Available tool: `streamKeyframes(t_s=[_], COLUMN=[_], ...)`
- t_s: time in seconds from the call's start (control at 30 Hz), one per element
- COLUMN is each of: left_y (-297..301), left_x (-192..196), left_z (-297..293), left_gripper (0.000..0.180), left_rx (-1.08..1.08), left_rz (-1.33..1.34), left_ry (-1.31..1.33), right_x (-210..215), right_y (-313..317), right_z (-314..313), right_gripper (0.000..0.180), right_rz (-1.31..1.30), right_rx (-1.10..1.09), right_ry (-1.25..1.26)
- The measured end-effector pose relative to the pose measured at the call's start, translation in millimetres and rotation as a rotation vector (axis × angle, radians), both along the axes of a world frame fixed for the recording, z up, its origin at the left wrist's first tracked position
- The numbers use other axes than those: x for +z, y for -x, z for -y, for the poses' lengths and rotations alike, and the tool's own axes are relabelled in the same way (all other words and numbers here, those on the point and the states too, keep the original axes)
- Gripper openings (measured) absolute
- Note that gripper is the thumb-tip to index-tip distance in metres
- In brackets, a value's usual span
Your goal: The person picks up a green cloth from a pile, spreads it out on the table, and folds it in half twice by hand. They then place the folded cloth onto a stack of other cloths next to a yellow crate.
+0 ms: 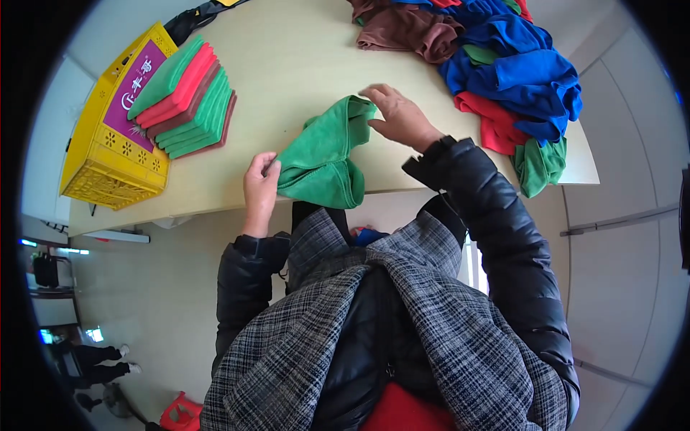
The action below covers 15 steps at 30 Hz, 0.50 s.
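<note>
A green towel [320, 154] hangs partly folded over the table's near edge, its lower part drooping toward my lap. My left hand [260, 183] pinches its left corner between thumb and fingers. At the towel's upper right corner is my right hand [404, 118], with thumb and fingers apart around the edge. Whether the right fingertips touch the cloth I cannot make out. To the left, a neat stack of folded green, red and brown towels [188, 100] leans against a yellow basket [115, 161].
A loose heap of blue, red, brown and green towels [510, 68] covers the table's right side, one green piece [540, 165] drooping over the near edge. A dark item [198, 20] lies at the far left of the table [287, 50]. On the floor stands a red stool [181, 413].
</note>
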<state>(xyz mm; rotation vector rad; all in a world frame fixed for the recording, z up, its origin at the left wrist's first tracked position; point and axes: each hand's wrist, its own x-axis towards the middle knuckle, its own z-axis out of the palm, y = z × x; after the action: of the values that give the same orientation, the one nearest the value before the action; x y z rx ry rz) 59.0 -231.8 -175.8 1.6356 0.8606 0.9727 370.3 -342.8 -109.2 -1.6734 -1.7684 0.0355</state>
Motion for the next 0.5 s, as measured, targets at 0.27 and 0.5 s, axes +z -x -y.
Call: streamKeyframes(t_s=[0.27, 0.5], left_y=[-55.7, -79.0], left_x=[75.5, 56.1], left_z=[68.1, 52.0], left_gripper=[0.04, 0.027], left_rx=[-0.014, 0.024], left_rz=[-0.347, -0.478], left_ry=[-0.949, -0.891], right_x=[-18.8, -8.4], right_y=[-0.3, 9.5], right_z=[-37.8, -39.6], right_gripper=[0.025, 0.021], right_rz=[-0.019, -0.32], right_rx=[-0.056, -0.136], right_ry=[0.006, 0.153])
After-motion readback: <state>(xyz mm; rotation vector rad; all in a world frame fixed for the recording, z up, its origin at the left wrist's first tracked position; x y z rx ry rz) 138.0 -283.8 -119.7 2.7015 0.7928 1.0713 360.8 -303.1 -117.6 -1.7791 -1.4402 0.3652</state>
